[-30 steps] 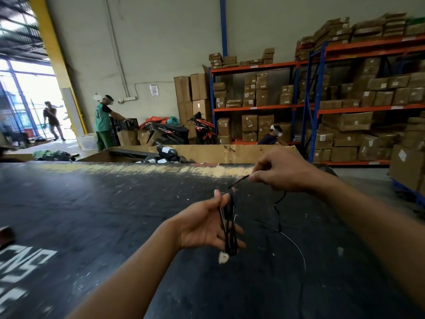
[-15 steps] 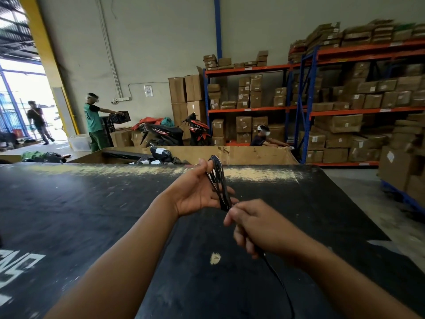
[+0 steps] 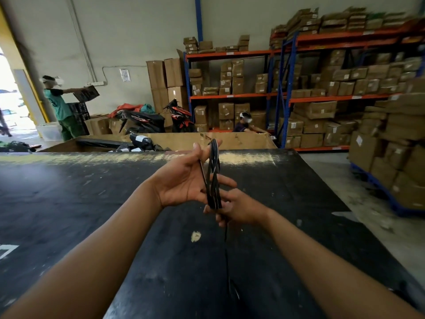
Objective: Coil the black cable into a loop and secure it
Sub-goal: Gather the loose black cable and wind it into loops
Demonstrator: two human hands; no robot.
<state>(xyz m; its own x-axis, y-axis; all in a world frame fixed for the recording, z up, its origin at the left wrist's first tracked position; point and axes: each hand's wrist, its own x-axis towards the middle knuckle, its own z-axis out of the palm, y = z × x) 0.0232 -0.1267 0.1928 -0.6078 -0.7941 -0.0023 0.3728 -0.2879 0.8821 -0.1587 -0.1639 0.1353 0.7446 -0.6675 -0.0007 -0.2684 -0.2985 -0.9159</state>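
Note:
The black cable (image 3: 212, 173) is folded into several long loops that stand upright over my left hand (image 3: 184, 180). That hand is palm up, with the loops hooked between thumb and fingers. My right hand (image 3: 239, 207) sits just below and to the right, pinching the bottom of the bundle. A loose tail of the cable (image 3: 226, 254) drops from my right hand toward me and trails over the black table (image 3: 69, 203). The cable's end is not visible.
A chipped pale spot (image 3: 196, 236) marks the table near me. Beyond the far edge stands a large cardboard bin (image 3: 241, 141). Behind it are parked motorbikes (image 3: 161, 118), shelves of boxes (image 3: 322, 88), a crouching person (image 3: 243, 123) and a person in green (image 3: 59, 107) lifting a crate.
My right hand came down from above the loops to the bottom of the bundle and closed in on it. My left hand turned the coil upright and raised it.

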